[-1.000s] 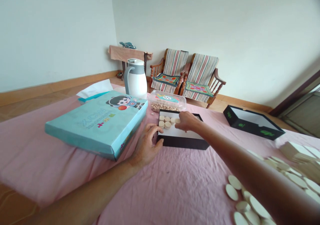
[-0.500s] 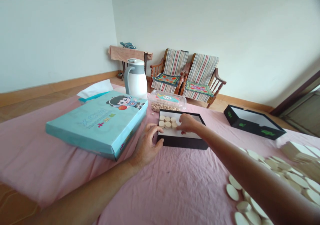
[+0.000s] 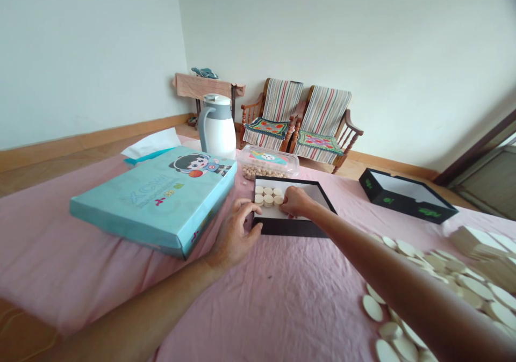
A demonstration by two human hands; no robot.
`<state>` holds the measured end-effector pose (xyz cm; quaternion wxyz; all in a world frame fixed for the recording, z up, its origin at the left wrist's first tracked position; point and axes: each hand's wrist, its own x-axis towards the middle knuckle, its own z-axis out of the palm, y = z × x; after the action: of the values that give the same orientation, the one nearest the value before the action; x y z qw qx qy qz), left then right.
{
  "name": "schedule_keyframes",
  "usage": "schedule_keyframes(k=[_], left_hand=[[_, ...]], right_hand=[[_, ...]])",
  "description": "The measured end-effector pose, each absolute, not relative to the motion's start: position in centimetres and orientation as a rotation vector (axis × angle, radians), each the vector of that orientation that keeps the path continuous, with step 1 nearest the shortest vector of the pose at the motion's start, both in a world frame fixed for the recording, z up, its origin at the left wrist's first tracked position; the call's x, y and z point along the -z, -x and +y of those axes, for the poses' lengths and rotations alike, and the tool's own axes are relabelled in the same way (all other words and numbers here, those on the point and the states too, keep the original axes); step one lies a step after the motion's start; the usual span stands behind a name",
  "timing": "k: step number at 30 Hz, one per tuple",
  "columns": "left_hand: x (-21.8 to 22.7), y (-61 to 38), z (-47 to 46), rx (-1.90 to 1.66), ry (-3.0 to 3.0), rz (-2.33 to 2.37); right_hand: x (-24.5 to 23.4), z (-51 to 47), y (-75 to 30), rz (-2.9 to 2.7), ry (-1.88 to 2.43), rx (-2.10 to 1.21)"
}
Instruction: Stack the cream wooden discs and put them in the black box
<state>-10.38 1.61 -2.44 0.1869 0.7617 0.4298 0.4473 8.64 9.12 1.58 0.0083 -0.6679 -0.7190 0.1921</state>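
drawn slightly nearer, right hand (image 3: pixel 296 202) curls inside the black box (image 3: pixel 298 226) on the pink cloth (image 3: pixel 282 297), touching rows of pale round discs (image 3: pixel 266 195); whether it pinches one i cannot tell. left hand (image 3: pixel 235 234) clasps the box's near left corner, just beside a teal carton (image 3: pixel 157 203).

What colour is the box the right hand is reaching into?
The box is black outside with a white floor; head view shows it.

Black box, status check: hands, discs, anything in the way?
Left hand grips black box corner. Right hand inside, at round discs; grasp unclear. Blue carton close by, not blocking.
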Motion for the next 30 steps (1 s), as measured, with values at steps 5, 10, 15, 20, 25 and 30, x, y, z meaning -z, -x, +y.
schedule_keyframes(k=[5,10,15,20,25,30], left_hand=[[2.6,10.4,1.6,-1.249,-2.159,1.223],[2.6,10.5,1.7,-1.238,-2.155,1.225],[2.7,10.6,1.7,-1.237,-2.154,1.211],[2.9,10.5,1.9,-1.267,-2.154,1.187],[2.3,10.1,1.3,-1.457,-2.29,1.231],[0.9,8.9,-1.1,-1.435,-2.558,1.054]], right_hand=[[-1.8,9.1,-9.3,-2.265,2.059,-0.648],[-1.4,9.3,-9.4,-2.268,1.992,-0.667],[-2.7,7.8,-10.4,-2.19,1.898,-0.518],[-3.9,2.7,-14.4,-1.773,1.607,-0.463],[-2.8,-4.2,-20.2,-1.556,1.595,-0.506],[-1.7,-8.4,-25.3,-1.421,1.707,-0.426]])
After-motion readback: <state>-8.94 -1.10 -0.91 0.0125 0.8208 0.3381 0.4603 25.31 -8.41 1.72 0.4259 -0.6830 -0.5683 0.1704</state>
